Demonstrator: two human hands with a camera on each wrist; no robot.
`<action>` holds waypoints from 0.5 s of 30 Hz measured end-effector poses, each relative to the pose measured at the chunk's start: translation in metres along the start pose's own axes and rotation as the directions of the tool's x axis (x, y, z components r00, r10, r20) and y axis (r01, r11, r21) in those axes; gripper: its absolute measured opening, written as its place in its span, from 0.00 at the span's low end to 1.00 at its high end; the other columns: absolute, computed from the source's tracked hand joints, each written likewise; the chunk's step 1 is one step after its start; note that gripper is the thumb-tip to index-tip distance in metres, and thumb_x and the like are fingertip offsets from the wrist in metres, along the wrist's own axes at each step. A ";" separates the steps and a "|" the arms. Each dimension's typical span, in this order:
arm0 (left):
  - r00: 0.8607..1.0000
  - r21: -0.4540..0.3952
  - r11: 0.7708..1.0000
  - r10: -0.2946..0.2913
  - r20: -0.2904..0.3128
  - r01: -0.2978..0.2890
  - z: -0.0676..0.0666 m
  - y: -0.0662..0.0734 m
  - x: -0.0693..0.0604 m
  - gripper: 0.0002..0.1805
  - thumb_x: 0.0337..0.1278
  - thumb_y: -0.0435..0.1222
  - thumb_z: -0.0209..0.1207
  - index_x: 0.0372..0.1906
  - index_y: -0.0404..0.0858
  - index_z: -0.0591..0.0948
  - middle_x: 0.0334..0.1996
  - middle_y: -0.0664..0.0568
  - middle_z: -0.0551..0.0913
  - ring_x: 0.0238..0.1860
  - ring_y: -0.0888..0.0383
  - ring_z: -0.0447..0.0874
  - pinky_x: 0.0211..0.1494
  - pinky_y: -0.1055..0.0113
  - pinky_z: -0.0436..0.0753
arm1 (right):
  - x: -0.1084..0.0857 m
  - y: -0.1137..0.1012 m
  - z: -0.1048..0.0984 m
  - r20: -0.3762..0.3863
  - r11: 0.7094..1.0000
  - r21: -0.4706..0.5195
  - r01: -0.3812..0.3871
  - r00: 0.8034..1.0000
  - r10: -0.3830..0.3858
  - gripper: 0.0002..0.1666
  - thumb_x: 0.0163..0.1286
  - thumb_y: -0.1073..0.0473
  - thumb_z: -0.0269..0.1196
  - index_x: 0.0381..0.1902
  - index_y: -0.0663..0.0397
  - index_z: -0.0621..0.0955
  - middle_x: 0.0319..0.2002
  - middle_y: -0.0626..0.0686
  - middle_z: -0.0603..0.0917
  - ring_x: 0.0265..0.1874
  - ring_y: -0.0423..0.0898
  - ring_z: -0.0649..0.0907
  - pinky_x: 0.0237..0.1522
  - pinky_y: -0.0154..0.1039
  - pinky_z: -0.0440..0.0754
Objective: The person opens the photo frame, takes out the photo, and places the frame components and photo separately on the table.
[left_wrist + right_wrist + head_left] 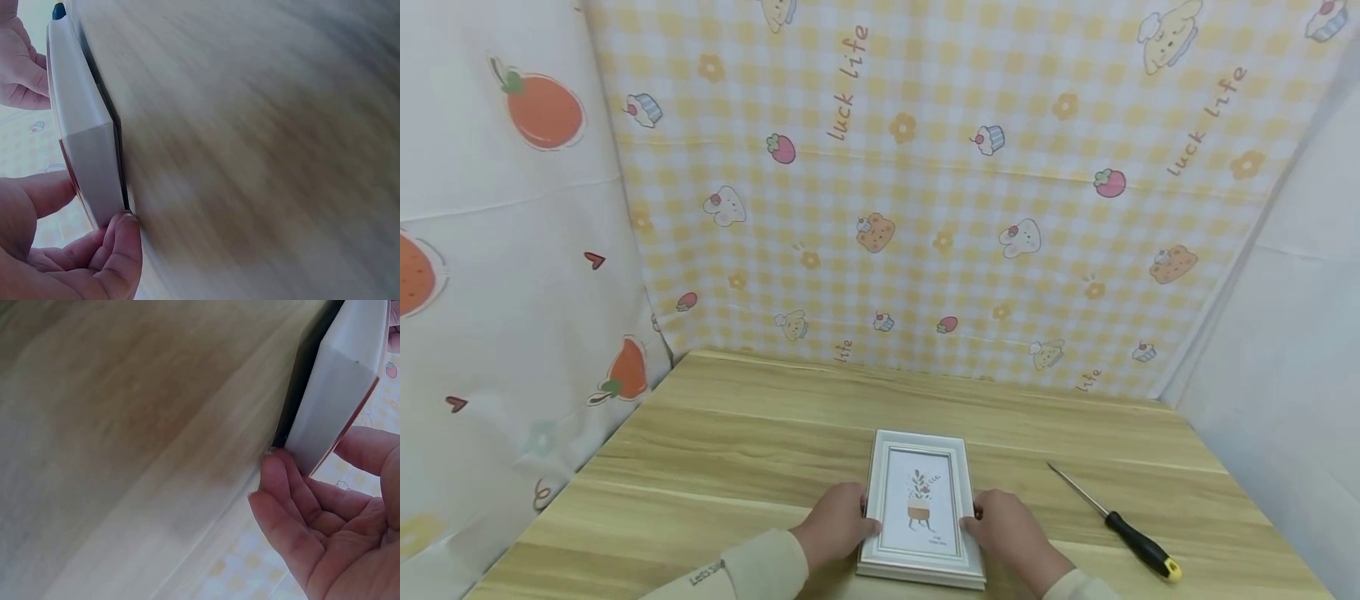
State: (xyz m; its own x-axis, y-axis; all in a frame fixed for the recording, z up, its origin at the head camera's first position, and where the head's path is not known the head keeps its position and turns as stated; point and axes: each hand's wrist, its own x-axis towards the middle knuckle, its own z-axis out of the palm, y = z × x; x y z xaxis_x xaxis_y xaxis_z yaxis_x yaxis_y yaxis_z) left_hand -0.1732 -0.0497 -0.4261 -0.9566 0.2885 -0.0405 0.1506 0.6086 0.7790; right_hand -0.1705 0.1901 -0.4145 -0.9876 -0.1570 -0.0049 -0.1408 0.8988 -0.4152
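Observation:
A white picture frame (925,569) lies face up at the front of the wooden table, with a potted-plant print behind its front. My left hand (837,523) grips its left edge, thumb on the front face. On the opposite edge my right hand (1009,533) holds it the same way. In the left wrist view, the fingers (125,247) of the left hand curl at the frame's underside. The right wrist view shows the right fingertips (275,465) against the dark back of the picture frame (334,394).
A screwdriver (1138,537) with a black and yellow handle lies to the right of the frame, its tip pointing away and left. Behind the wooden table (760,417) hangs a yellow checked cloth (940,208). White cloths hang at both sides.

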 end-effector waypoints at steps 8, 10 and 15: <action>0.997 0.031 0.997 0.071 0.017 -0.072 -0.002 -0.005 -0.004 0.09 0.49 0.32 0.68 0.26 0.36 0.77 0.20 0.55 0.74 0.24 0.60 0.68 0.29 0.66 0.70 | -0.004 0.003 -0.003 0.017 0.995 0.095 -0.027 1.000 0.026 0.16 0.59 0.61 0.67 0.15 0.56 0.75 0.14 0.44 0.70 0.15 0.40 0.67 0.19 0.32 0.64; 0.995 0.036 0.995 0.095 0.018 -0.095 -0.001 -0.006 -0.006 0.08 0.48 0.32 0.68 0.27 0.36 0.78 0.20 0.56 0.74 0.24 0.61 0.68 0.28 0.66 0.70 | -0.007 0.006 -0.003 0.011 0.993 0.115 -0.021 1.000 0.020 0.18 0.58 0.61 0.67 0.14 0.54 0.73 0.13 0.44 0.69 0.15 0.40 0.66 0.18 0.32 0.63; 0.994 0.005 0.995 0.099 0.043 -0.099 -0.002 -0.005 -0.010 0.07 0.48 0.31 0.67 0.32 0.36 0.80 0.24 0.56 0.78 0.26 0.61 0.70 0.32 0.64 0.74 | -0.013 0.013 -0.003 0.049 0.984 0.178 0.028 0.998 -0.037 0.11 0.57 0.59 0.68 0.20 0.58 0.81 0.16 0.43 0.74 0.17 0.40 0.67 0.20 0.33 0.66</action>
State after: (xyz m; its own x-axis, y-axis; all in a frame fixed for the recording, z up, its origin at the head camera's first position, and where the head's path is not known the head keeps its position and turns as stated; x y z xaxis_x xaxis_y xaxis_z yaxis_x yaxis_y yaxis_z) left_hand -0.1649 -0.0571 -0.4283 -0.9254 0.3789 0.0094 0.2458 0.5810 0.7759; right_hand -0.1599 0.2052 -0.4177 -0.9770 -0.2106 -0.0343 -0.1539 0.8069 -0.5703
